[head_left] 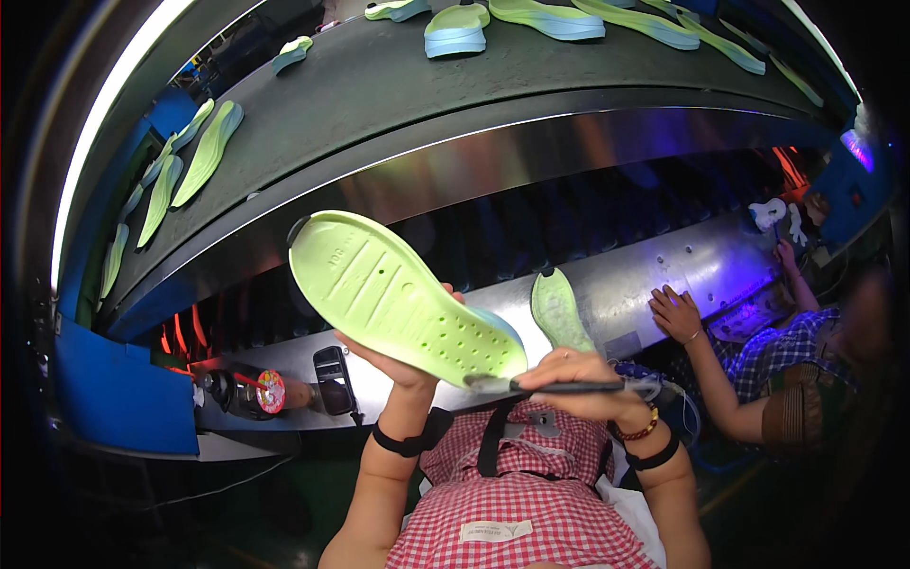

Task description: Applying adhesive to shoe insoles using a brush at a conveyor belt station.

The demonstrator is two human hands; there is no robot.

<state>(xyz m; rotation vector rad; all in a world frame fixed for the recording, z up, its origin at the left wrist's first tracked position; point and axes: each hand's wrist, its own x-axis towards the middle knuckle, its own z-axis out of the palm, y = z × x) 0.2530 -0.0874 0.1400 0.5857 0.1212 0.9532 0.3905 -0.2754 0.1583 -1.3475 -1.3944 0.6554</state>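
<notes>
A lime-green shoe sole (389,294) with a dark tip at its far end rests tilted in my left hand (398,365), which grips it from beneath and along its side. Its face shows ridges, small holes and a pale blue side edge. My right hand (573,365) is closed round the black handle of a brush (607,387). The brush's tip touches the near end of the sole. Just beyond my right hand, a second green sole (559,313) lies on the metal ledge (626,275), its near end partly hidden by that hand.
Several green and blue soles (545,19) lie on a dark conveyor belt (379,123) beyond the ledge. At left are a red-rimmed cup (272,391) and a black-framed object (333,379). A co-worker's hand (675,313) rests on the ledge at right, under purple light.
</notes>
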